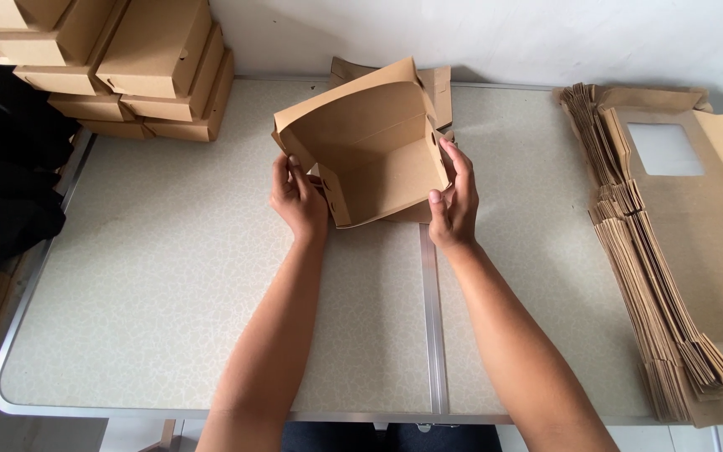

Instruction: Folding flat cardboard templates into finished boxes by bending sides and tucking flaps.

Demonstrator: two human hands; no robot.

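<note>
Head view: half-folded brown kraft-paperboard box, standing open at the table's far centre, is pinched at its left wall by the left hand and its right wall by the right hand; judged light, thin, easily creased, best gripped along folded edges.

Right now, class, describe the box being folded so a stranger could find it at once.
Start at the pale speckled table. Near its far edge, both hands grip a half-folded brown cardboard box. Unlike the closed boxes stacked far left and the flat blanks piled right, it stands open.
</note>
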